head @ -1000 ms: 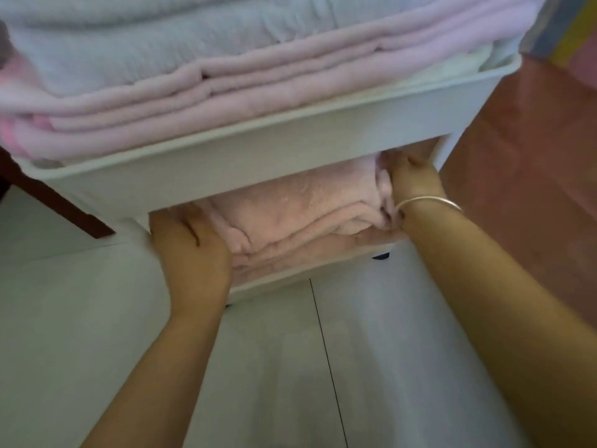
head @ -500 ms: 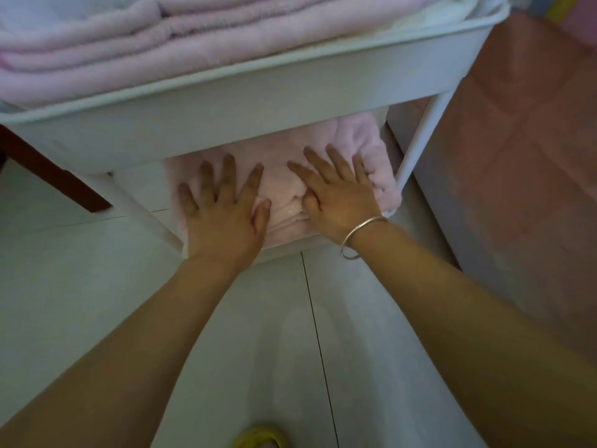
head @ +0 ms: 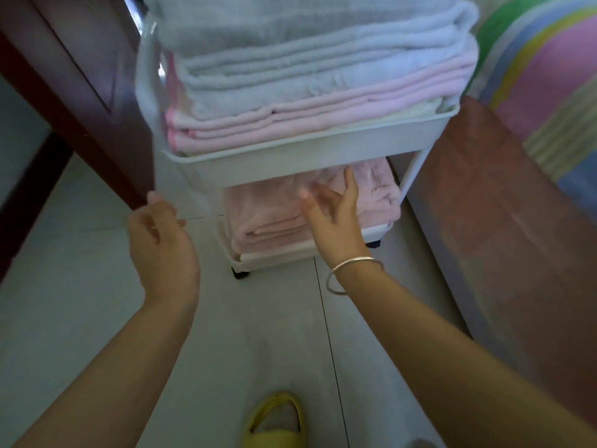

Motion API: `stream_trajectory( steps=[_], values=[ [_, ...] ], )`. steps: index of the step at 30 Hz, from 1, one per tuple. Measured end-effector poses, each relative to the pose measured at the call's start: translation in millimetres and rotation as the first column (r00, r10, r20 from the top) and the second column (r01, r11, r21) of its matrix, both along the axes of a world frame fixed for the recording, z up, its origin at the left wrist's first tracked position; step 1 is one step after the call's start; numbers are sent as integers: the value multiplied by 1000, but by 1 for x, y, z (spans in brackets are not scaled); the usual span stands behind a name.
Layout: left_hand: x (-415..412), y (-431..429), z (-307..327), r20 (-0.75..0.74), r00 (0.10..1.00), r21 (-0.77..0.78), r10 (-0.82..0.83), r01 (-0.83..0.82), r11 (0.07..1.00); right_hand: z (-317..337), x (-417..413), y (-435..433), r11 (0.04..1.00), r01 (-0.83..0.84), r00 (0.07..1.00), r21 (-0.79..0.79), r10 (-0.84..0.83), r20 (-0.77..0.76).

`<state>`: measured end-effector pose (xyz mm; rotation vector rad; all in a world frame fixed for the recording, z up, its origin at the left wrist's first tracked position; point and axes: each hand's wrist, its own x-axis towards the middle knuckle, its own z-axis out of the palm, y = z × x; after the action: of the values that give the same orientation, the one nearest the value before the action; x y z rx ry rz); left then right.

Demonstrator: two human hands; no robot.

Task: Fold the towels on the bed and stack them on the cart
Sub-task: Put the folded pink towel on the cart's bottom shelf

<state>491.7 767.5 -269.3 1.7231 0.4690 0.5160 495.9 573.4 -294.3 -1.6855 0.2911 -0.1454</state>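
While left grip point(head: 161, 250) hangs loosely curled w/ nothing in it, beside dark wood panel point(head: 80, 76), right grip point(head: 336, 226) is spread wide open, empty, just in front of btm pink towel point(head: 268, 218) in lower tray point(head: 274, 264); contact unclear, blurred. Folded on top tray point(head: 310, 160) of white cart point(head: 413, 169): grey-blue towels point(head: 307, 59) over pink towels point(head: 323, 114). Cart stands btwn panel & bed point(head: 542, 76). R wrist has bangle point(head: 353, 261); yellow slipper point(head: 274, 439) on floor point(head: 80, 318).

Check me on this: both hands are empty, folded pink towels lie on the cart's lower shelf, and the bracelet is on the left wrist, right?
Not quite. The head view shows the bracelet on the right wrist, not the left. The left hand and right hand are indeed empty, and folded pink towels lie on the cart's lower shelf.
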Motion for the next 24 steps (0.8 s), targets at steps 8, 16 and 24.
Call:
stream_trajectory(
  steps=[8, 16, 24],
  values=[
    [55, 8, 93, 72, 986, -63, -149, 154, 986, 69, 25, 44, 854, 212, 970, 476, -126, -206],
    [85, 30, 121, -112, 896, -311, -429, 379, 872, 80, 12, 24, 809, 199, 972, 553, -91, -217],
    [15, 53, 126, -217, 847, -369, -485, 389, 844, 94, -22, 28, 836, 193, 945, 514, -17, -327]
  ],
)
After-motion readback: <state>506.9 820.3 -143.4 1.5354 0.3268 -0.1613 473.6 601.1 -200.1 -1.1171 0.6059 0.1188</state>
